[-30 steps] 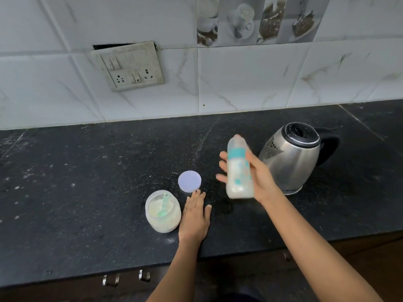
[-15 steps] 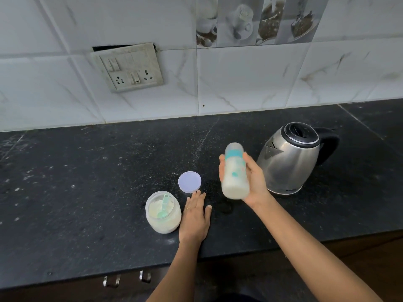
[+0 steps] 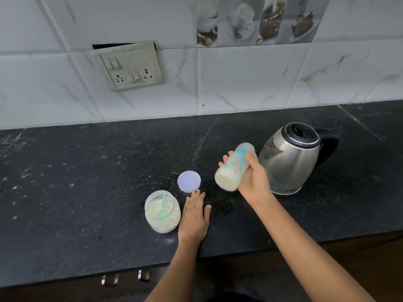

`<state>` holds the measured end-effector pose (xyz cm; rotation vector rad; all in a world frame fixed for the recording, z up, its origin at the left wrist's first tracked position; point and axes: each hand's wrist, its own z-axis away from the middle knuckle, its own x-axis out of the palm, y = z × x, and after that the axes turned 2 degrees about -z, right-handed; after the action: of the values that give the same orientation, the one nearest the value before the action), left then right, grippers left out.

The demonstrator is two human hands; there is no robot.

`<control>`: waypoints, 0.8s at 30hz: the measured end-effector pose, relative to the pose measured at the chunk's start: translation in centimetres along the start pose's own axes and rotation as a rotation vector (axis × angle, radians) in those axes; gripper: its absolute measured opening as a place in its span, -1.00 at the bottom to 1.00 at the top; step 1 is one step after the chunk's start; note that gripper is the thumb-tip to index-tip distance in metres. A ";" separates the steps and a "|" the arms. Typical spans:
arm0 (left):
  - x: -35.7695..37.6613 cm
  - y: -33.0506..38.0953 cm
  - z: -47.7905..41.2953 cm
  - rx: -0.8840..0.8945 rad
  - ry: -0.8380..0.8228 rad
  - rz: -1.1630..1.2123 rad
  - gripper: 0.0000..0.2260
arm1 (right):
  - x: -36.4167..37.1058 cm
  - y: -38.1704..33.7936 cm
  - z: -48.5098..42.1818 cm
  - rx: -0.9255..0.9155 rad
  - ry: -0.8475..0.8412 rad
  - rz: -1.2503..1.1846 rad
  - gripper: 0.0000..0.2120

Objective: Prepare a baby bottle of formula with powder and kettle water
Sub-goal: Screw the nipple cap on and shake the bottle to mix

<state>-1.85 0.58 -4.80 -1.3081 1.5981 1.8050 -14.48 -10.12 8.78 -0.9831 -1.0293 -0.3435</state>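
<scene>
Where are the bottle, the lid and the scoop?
bottle point(image 3: 234, 168): head view, middle of its body.
lid point(image 3: 189, 180): head view, centre of its flat top.
scoop point(image 3: 163, 204): head view, on its handle.

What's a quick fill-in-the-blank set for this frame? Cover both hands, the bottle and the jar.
1. The right hand grips the baby bottle, not upright but ____.
2. The left hand lies ____ on the countertop, beside the powder jar.
3. A green scoop sits ____ the powder jar.

Missing words: tilted; flat; inside.
</scene>
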 end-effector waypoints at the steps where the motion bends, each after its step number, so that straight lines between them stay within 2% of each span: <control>1: 0.0 0.0 0.0 0.000 -0.001 0.001 -0.57 | -0.1 0.2 0.1 -0.013 0.046 -0.044 -0.45; 3: 0.0 0.0 0.0 -0.003 -0.005 0.008 -0.57 | -0.9 0.8 0.7 0.085 -0.028 0.044 -0.39; 5: 0.0 -0.1 0.0 -0.007 -0.006 0.009 -0.57 | -1.0 1.1 1.6 0.110 -0.031 0.167 -0.30; 6: 0.0 -0.1 0.0 -0.005 -0.004 0.009 -0.57 | -1.1 1.2 1.2 0.084 -0.017 0.101 -0.32; 9: 0.1 -0.1 0.0 -0.003 -0.010 0.013 -0.57 | -0.8 1.1 0.5 0.008 0.098 -0.116 -0.66; 10: 0.1 -0.1 -0.1 0.002 -0.014 0.012 -0.57 | -0.6 1.3 0.7 0.052 0.053 -0.122 -0.67; 12: 0.2 -0.3 -0.1 0.006 -0.025 0.014 -0.56 | -0.7 1.7 1.6 0.169 -0.056 0.039 -0.40; 13: 0.3 -0.4 -0.1 0.008 -0.027 0.017 -0.56 | -0.5 1.7 2.2 0.177 -0.080 0.166 -0.33; 14: 0.2 -0.3 0.0 0.012 -0.022 0.017 -0.56 | -0.2 1.6 2.4 0.171 -0.109 0.216 -0.37; 15: 0.3 -0.3 0.0 0.015 -0.015 0.015 -0.57 | -0.4 1.6 1.9 0.119 -0.080 0.149 -0.47; 17: 0.2 -0.3 -0.1 0.008 -0.002 0.018 -0.58 | 0.2 1.6 1.3 -0.013 0.103 -0.019 -0.65; 18: 0.2 -0.3 -0.1 0.008 -0.004 0.017 -0.57 | 0.2 1.8 1.1 -0.032 0.147 -0.017 -0.67; 19: 0.3 -0.3 -0.2 0.010 -0.023 0.014 -0.57 | -0.2 2.2 1.2 -0.005 0.117 0.064 -0.63; 21: 0.7 -0.7 -0.3 0.014 -0.057 -0.026 -0.55 | -0.4 2.9 2.5 0.112 -0.056 0.341 -0.52; 22: 0.8 -0.9 -0.4 0.013 -0.057 -0.036 -0.54 | 0.0 3.0 3.1 0.120 -0.091 0.391 -0.51; 23: 0.8 -0.8 -0.4 0.007 -0.054 -0.019 -0.55 | 0.2 2.8 2.9 0.089 -0.083 0.355 -0.52; 24: 0.7 -0.6 -0.3 0.001 -0.045 0.002 -0.55 | 0.4 2.6 2.5 0.028 -0.006 0.237 -0.54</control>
<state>-1.57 0.29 -5.70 -1.2565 1.5771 1.8217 -13.96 -6.60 8.11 -1.0693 -0.9088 -0.1303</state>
